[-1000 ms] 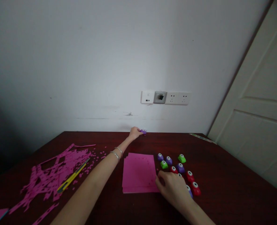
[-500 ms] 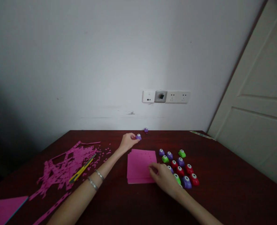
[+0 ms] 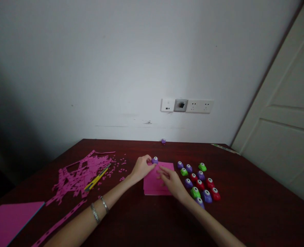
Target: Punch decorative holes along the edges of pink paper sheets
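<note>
My left hand (image 3: 142, 167) pinches a small purple craft punch (image 3: 155, 160) by its side, at the back edge of a stack of square pink paper (image 3: 152, 183). My right hand (image 3: 172, 181) hovers over or rests on the right part of that stack; I cannot tell which. Its fingers are stretched out and slightly apart, with nothing visible in them. Just right of the right hand, several more craft punches in purple, green and red stand in a group, a red punch (image 3: 200, 185) among them.
Punched pink paper strips (image 3: 87, 171) lie heaped at the left, with tiny cut-outs (image 3: 122, 169) scattered beside them. A yellow utility knife (image 3: 97, 177) rests on the heap's edge. Pink sheets (image 3: 15, 219) lie front left. Another purple punch (image 3: 163, 141) stands by the wall.
My left hand has brought the purple punch toward me, from behind the paper to its back edge. My right hand has moved up the stack and its fingers have straightened. The view has shifted slightly.
</note>
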The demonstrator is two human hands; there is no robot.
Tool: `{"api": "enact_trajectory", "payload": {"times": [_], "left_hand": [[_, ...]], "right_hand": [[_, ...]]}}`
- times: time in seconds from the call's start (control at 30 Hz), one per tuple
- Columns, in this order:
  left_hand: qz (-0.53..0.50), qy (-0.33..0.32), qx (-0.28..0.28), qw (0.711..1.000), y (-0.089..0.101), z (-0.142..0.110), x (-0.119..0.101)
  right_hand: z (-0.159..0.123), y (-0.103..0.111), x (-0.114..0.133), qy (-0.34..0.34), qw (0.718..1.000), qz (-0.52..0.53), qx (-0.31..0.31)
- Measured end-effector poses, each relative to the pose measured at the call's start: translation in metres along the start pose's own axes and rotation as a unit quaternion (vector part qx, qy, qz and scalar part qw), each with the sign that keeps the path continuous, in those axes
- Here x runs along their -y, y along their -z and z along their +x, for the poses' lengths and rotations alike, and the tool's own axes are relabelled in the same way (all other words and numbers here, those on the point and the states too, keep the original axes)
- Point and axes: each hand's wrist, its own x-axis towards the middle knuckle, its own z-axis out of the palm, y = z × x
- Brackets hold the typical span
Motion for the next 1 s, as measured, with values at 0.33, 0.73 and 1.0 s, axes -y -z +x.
{"api": "enact_trajectory", "payload": {"times": [0.33,0.73,1.0], "left_hand": [[-0.008,-0.028,-0.015,0.999,-0.012,-0.016,-0.006],[-0.089,-0.074,-0.047,0.992,-0.017,-0.029,-0.014],[-0.073,-0.091,-0.039,0.992,-0.020,-0.034,-0.014]], "right_hand": [[-0.006,-0.014,-0.001,-0.017,0.993,0.118,0.016],[-0.014,-0.018,0.015,-0.082,0.970,0.228,-0.037],[-0.002,-0.013,0.009,-0.059,0.984,0.146,-0.086]]}}
